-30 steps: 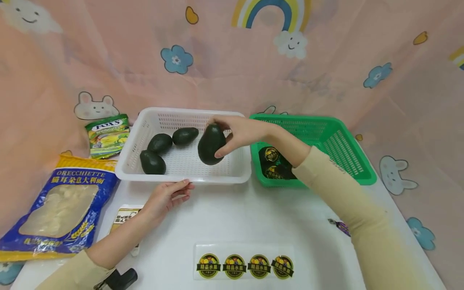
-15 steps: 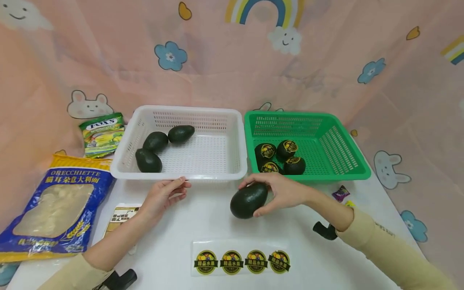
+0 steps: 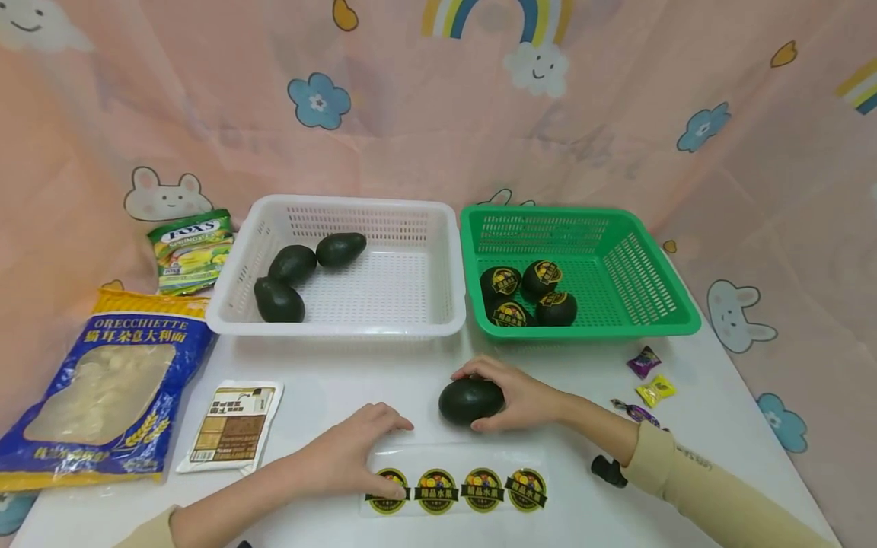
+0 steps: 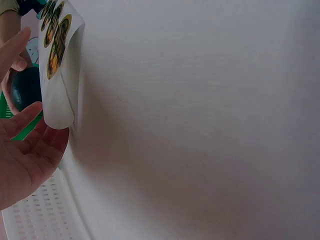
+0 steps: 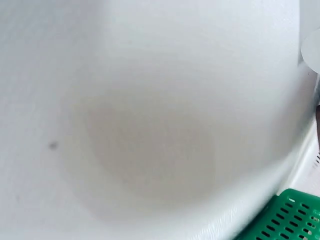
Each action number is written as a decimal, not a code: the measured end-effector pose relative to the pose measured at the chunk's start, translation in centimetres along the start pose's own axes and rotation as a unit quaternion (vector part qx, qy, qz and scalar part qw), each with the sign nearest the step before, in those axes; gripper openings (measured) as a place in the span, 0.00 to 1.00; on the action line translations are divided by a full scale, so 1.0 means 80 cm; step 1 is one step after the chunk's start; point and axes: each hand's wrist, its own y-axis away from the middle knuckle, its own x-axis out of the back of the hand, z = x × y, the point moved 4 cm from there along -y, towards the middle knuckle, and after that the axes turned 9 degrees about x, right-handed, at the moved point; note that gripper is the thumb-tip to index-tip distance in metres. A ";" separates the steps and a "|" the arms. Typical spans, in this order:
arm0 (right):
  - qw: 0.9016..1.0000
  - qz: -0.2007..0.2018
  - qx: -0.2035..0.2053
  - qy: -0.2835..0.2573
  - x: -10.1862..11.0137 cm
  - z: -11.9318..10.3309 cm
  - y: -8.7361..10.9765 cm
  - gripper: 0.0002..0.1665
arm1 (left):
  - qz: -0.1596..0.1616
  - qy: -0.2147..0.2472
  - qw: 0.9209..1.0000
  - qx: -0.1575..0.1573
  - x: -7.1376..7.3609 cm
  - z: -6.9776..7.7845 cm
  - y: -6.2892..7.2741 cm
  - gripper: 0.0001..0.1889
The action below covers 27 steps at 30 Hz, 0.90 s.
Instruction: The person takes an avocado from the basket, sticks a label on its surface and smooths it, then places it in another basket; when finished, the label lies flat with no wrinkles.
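My right hand (image 3: 524, 397) grips a dark green avocado (image 3: 470, 401) from its right side, low over the white table in front of the baskets. My left hand (image 3: 349, 455) spreads its thumb and fingers around the left end of a clear sheet of round black-and-gold fruit stickers (image 3: 436, 491). Its thumb overlaps the leftmost sticker in the head view. In the left wrist view, the fingers (image 4: 37, 150) sit right beside the curled end of the sheet (image 4: 59, 107). Three avocados (image 3: 292, 265) lie in the white basket (image 3: 336, 329); several stickered ones (image 3: 541, 280) lie in the green basket (image 3: 589, 332).
On the left lie a blue pasta bag (image 3: 113, 388), a green Fox's candy bag (image 3: 192, 251) and a white-and-brown packet (image 3: 233, 426). Small wrapped candies (image 3: 655, 390) are scattered near the right forearm. A pink patterned cloth (image 3: 411, 152) hangs behind the baskets.
The right hand has carried an avocado out of the white basket and down to the table. The left hand has left that basket's front rim and come down to the sticker sheet.
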 end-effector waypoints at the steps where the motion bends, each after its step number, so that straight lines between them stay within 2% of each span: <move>1: 1.000 -0.001 0.008 0.004 0.000 0.000 0.001 0.38 | -0.006 -0.020 1.000 -0.008 -0.002 0.001 0.003 0.40; 4: 1.000 -0.009 0.007 0.011 0.002 -0.001 0.003 0.39 | -0.011 -0.055 0.998 -0.033 -0.007 0.001 0.010 0.46; 7: 1.000 -0.022 -0.011 0.014 0.005 -0.002 0.004 0.40 | -0.010 -0.056 0.997 -0.052 -0.010 -0.003 0.012 0.45; 13: 0.999 -0.044 -0.023 0.022 0.008 -0.005 0.004 0.43 | -0.025 0.042 0.997 -0.060 -0.014 -0.012 0.008 0.30; 19: 0.998 -0.053 -0.015 0.030 0.012 -0.009 0.004 0.45 | -0.010 0.127 0.990 -0.057 -0.008 -0.014 -0.001 0.18; 22: 0.997 -0.039 0.012 0.060 0.017 -0.024 0.002 0.42 | -0.005 0.153 0.987 -0.055 -0.005 -0.013 -0.005 0.14; 24: 0.996 -0.013 0.041 0.082 0.021 -0.041 -0.001 0.35 | -0.003 0.161 0.986 -0.052 -0.004 -0.011 -0.007 0.13; 27: 0.988 0.042 0.097 0.115 0.024 -0.073 -0.005 0.22 | -0.001 0.178 0.983 -0.044 -0.001 -0.007 -0.010 0.11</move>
